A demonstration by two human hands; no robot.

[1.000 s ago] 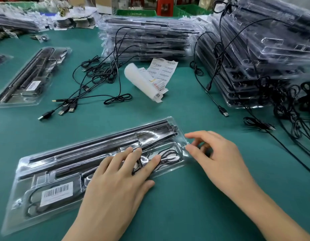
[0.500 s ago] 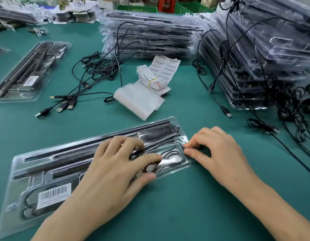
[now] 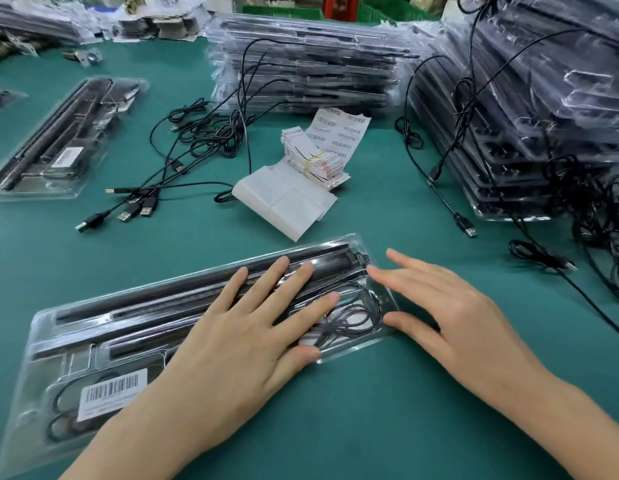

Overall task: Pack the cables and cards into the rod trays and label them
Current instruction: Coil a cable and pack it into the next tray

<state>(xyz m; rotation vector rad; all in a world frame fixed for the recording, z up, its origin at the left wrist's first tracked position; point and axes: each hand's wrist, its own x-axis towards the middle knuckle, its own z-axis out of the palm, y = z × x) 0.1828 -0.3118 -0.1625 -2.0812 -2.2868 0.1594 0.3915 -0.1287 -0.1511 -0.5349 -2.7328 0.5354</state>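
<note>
Head view: left hand [image 3: 238,344] lies flat on the clear rod tray [image 3: 44,332], lower centre of frame. Its grip is wide, with the fingers straight and spread over the black rods [image 3: 162,292] and the end compartment. Half a second ago these fingers were bunched and pressing over that compartment; they have since flattened.

Right hand [image 3: 453,327] is at the tray's right end. Its grip is also wide, fingers straight, holding nothing, where a moment back it pinched that end.

The tray sits on the green surface [image 3: 370,427] much where it was. The coiled cable [image 3: 349,320] is inside the right compartment, and a pale patch under it may be a card, though this cannot be told. The barcode label [image 3: 110,393] is on the tray's left end.

Judgement: cable seated, pinch released, palms smoothing the cover down, so this tray looks near finished.

Loose cables [image 3: 197,133] are at upper centre, with the banded label bundle [image 3: 315,157] to their right.
</note>
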